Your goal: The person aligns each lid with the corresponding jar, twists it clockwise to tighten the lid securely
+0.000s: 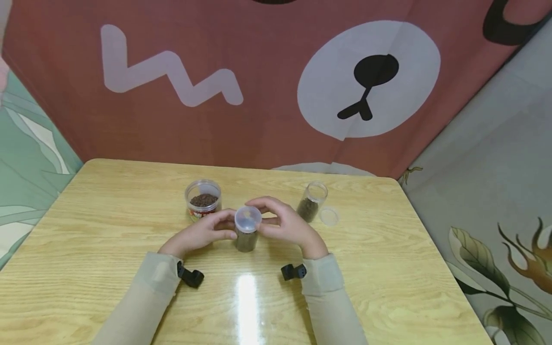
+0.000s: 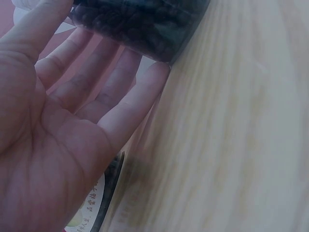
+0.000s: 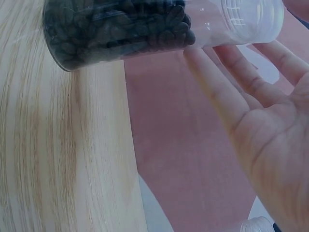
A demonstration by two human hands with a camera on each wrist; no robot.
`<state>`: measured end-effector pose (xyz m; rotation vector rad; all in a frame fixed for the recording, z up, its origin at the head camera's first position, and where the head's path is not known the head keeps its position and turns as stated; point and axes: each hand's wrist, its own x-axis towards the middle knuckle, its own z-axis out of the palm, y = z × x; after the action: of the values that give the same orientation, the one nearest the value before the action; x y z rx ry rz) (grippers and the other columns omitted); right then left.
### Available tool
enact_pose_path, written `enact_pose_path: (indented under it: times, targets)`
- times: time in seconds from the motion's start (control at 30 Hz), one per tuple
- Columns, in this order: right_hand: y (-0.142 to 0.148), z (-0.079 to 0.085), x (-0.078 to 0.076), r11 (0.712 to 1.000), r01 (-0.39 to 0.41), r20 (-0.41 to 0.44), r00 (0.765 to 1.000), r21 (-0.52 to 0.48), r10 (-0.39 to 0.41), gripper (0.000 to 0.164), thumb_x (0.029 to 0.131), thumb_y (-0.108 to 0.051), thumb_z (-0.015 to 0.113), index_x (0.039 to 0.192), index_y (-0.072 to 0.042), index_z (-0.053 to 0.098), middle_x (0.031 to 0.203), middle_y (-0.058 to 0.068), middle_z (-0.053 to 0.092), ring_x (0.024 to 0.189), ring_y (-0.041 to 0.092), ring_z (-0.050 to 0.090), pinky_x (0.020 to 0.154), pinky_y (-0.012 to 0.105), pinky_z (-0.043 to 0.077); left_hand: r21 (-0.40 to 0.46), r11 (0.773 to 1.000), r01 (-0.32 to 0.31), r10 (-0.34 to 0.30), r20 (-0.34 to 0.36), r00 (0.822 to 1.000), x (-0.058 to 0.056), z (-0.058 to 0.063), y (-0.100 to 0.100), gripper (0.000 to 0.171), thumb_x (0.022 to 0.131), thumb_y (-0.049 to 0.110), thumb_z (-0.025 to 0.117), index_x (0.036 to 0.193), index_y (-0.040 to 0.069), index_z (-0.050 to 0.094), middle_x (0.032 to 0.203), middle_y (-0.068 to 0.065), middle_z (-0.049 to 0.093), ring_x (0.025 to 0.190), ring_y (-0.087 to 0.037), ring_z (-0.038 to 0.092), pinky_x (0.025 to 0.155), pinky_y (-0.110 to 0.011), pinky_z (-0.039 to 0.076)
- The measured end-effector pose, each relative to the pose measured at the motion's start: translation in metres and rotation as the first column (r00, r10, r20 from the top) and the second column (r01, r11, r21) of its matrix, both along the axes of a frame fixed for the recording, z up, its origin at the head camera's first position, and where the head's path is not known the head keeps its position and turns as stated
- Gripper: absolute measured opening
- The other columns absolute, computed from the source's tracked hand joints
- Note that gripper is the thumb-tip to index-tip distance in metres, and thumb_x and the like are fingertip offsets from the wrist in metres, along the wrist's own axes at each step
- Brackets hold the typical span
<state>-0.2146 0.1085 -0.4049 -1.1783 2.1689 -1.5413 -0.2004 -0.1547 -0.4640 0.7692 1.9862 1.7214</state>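
Note:
A clear plastic jar of dark beans stands upright on the table between both hands. A translucent lid sits on its mouth. My left hand holds the jar from the left, thumb in front and fingers reaching round behind. In the left wrist view, the little fingertip is right at the base of the jar. My right hand grips the lid's rim from the right, thumb near and index finger over the far side. The right wrist view shows the jar's beans and fingers behind its neck.
Behind my left hand stands a wide clear tub with brown bits inside and a red label. Back right is a second jar, lidless and partly filled with dark contents. A loose clear lid lies beside it. A printed curtain hangs behind the table.

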Motion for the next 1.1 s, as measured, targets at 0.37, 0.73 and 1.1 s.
enact_pose_path:
  times: [0.37, 0.73, 1.1]
  targets:
    - [-0.0024, 0.0000, 0.0027, 0.997, 0.067, 0.057, 0.996, 0.026, -0.068, 0.043, 0.090, -0.005, 0.075, 0.129, -0.003, 0.058, 0.122, 0.014, 0.062, 0.115, 0.028, 0.059, 0.091, 0.040, 0.058, -0.001, 1.000, 0.000, 0.000, 0.009, 1.000, 0.0015, -0.0027, -0.0007, 0.048, 0.100, 0.016, 0.066, 0.142, 0.000, 0.049, 0.138, -0.018, 0.056, 0.131, -0.037, 0.053, 0.104, -0.032, 0.048]
    - [-0.0031, 0.0015, 0.0053, 0.996, 0.088, 0.083, 0.992, 0.033, -0.090, 0.042, 0.089, -0.005, 0.077, 0.126, -0.004, 0.057, 0.120, 0.013, 0.061, 0.113, 0.028, 0.059, 0.091, 0.038, 0.058, -0.015, 1.000, 0.000, 0.000, 0.006, 1.000, 0.0034, -0.0004, -0.0001, 0.046, 0.101, 0.018, 0.066, 0.142, 0.002, 0.051, 0.138, -0.015, 0.057, 0.132, -0.036, 0.053, 0.106, -0.038, 0.047]
    - [-0.0033, 0.0028, 0.0055, 0.995, 0.080, 0.042, 0.996, 0.058, -0.083, 0.046, 0.091, -0.007, 0.075, 0.132, -0.003, 0.055, 0.123, 0.011, 0.061, 0.115, 0.026, 0.059, 0.090, 0.037, 0.058, -0.033, 0.999, -0.013, 0.013, 0.003, 1.000, 0.0045, -0.0003, -0.0014, 0.047, 0.100, 0.021, 0.066, 0.143, 0.006, 0.051, 0.139, -0.012, 0.057, 0.132, -0.033, 0.053, 0.106, -0.040, 0.047]
